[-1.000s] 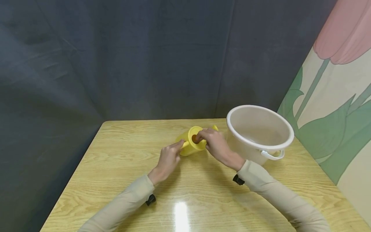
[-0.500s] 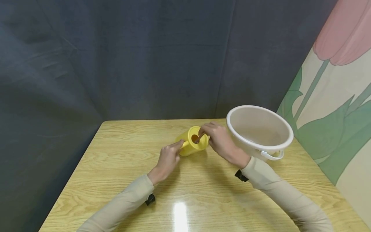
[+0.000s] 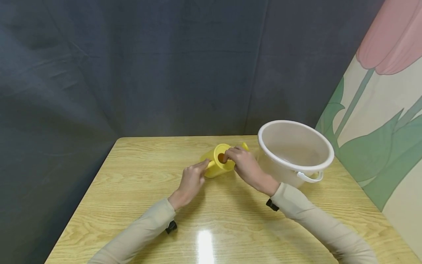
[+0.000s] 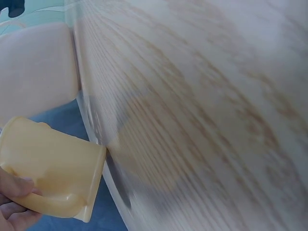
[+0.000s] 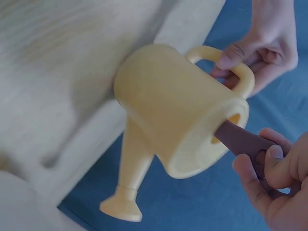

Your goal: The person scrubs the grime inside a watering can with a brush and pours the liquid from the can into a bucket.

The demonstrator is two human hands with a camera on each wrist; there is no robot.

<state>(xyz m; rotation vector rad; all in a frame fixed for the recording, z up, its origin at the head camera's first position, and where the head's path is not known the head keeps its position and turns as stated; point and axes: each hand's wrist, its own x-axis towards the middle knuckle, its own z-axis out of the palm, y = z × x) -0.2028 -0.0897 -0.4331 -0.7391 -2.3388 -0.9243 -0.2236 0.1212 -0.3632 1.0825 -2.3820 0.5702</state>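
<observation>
A yellow toy-like watering can [image 3: 215,170] stands tilted on the table, its top opening facing me. My left hand [image 3: 191,179] grips the can's loop handle [image 5: 248,79]. My right hand [image 3: 246,165] pinches a brown tool by its flat handle [image 5: 243,143], which has a hole near the held end. The tool's far end is inside the can's round opening and hidden, so its kind cannot be told. In the right wrist view the spout [image 5: 132,161] points away from the left hand. The left wrist view shows the can's bottom edge touching the table.
A large white bucket [image 3: 275,169] with a white handle [image 3: 310,179] stands just right of the can, close to my right hand. The wooden table [image 3: 145,161] ends at a dark curtain [image 3: 184,73]. A wall with painted tulips [image 3: 366,161] borders the right side.
My right hand drew back up and right with the brown tool half a second ago, and now is lower and closer to the opening again. My left hand and the can have stayed still.
</observation>
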